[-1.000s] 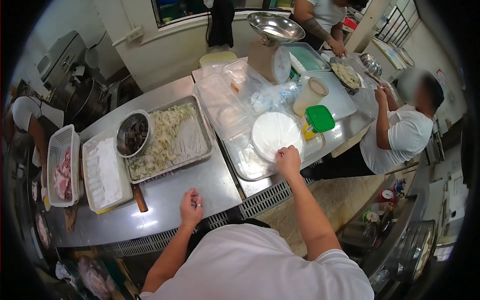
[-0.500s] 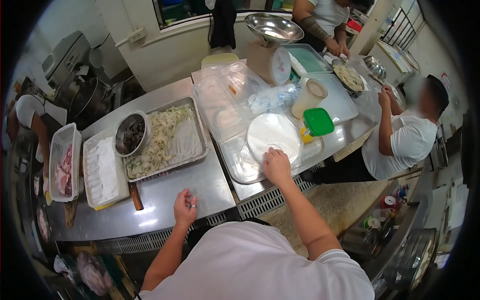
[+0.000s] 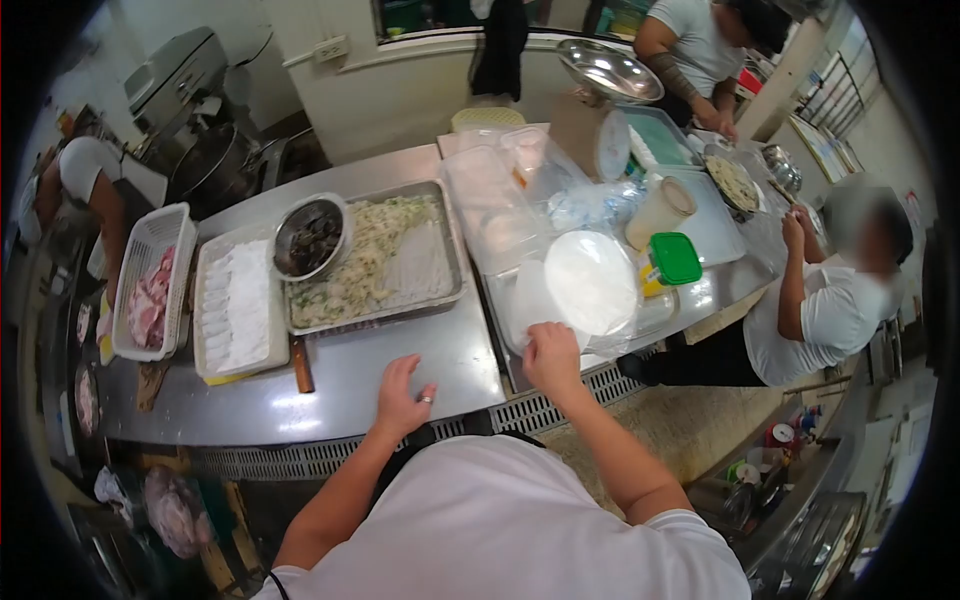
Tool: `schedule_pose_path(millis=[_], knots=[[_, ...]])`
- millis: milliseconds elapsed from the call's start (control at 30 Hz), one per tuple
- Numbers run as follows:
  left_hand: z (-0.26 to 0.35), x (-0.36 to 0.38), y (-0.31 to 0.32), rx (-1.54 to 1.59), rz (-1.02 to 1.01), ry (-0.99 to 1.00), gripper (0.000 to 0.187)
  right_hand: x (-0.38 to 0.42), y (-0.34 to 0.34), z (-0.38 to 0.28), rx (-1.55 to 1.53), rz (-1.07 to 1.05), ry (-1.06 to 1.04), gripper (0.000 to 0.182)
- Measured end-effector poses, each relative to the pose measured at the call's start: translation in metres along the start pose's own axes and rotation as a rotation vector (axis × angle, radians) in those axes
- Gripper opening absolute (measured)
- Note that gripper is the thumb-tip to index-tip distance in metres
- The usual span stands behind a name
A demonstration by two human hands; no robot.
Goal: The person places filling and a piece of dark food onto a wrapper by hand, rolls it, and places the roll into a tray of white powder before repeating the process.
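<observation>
A stack of thin round white wrappers [image 3: 592, 283] lies on clear plastic over a metal tray. My right hand [image 3: 553, 355] is at the near-left edge of the stack, fingers pinched on one thin, pale wrapper [image 3: 530, 298] that hangs past the stack's left side. My left hand [image 3: 403, 396], with a ring on it, hovers over the near edge of the steel table, fingers apart and holding nothing. Beyond it is a metal tray [image 3: 458, 240] spread with pale, green-flecked filling [image 3: 385, 255]. A steel bowl [image 3: 343, 250] of dark pieces rests on that tray's left part.
Left of the tray are a white bin [image 3: 285, 345] of rolled white pieces, a wooden handle [image 3: 302, 368] and a white basket [image 3: 125, 335] of raw meat. A green-lidded tub [image 3: 676, 259], a jar [image 3: 662, 212] and a scale [image 3: 610, 70] stand rightward. Co-workers are at both sides.
My right hand has drawn back and left from the top of the stack, bringing a wrapper partly off it. My left hand has opened wider. The view has turned left.
</observation>
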State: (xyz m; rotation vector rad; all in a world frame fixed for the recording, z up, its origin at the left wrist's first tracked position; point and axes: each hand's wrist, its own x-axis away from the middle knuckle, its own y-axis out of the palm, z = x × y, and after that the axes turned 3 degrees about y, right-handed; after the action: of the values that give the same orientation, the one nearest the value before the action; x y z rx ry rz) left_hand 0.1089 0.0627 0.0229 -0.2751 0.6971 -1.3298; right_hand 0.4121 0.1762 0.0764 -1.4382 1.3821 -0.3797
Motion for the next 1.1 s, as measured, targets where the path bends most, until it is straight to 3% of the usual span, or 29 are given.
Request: schedule_pose_path(millis=[67,167,300,400,600,700,800,900,1000,1100], knots=[[0.035,-0.015,-0.021,-0.150,-0.005,0.255,0.070,0.012,0.012,-0.043,-0.070,-0.080,-0.122,0.020],[0.044,-0.024,-0.039,-0.260,-0.119,0.390,0.071,0.029,0.037,-0.098,-0.157,-0.188,-0.289,0.020],[-0.030,0.004,-0.054,-0.378,-0.191,0.329,0.046,0.035,0.062,-0.144,-0.237,-0.219,-0.395,0.019],[-0.061,0.034,-0.079,-0.338,-0.095,0.186,0.033,0.040,0.085,-0.147,-0.127,-0.312,-0.310,0.017],[-0.065,0.065,-0.106,-0.318,0.006,0.181,0.028,0.059,0.106,-0.144,-0.133,-0.362,-0.227,0.011],[-0.061,0.063,-0.105,-0.290,0.033,0.154,0.021,0.060,0.107,-0.145,-0.167,-0.380,-0.082,0.017],[-0.062,0.051,-0.100,-0.322,-0.074,-0.148,0.025,0.045,0.099,-0.155,0.016,-0.495,0.120,0.025],[-0.048,0.033,-0.103,-0.332,-0.097,-0.234,0.027,0.038,0.097,-0.163,0.050,-0.439,0.195,0.027],[-0.058,0.036,-0.097,-0.244,-0.316,0.277,0.047,0.032,0.093,-0.169,0.057,-0.513,0.254,0.031],[-0.040,0.061,-0.076,-0.537,-0.491,0.313,0.072,0.047,0.106,-0.169,0.125,-0.253,-0.048,0.042]])
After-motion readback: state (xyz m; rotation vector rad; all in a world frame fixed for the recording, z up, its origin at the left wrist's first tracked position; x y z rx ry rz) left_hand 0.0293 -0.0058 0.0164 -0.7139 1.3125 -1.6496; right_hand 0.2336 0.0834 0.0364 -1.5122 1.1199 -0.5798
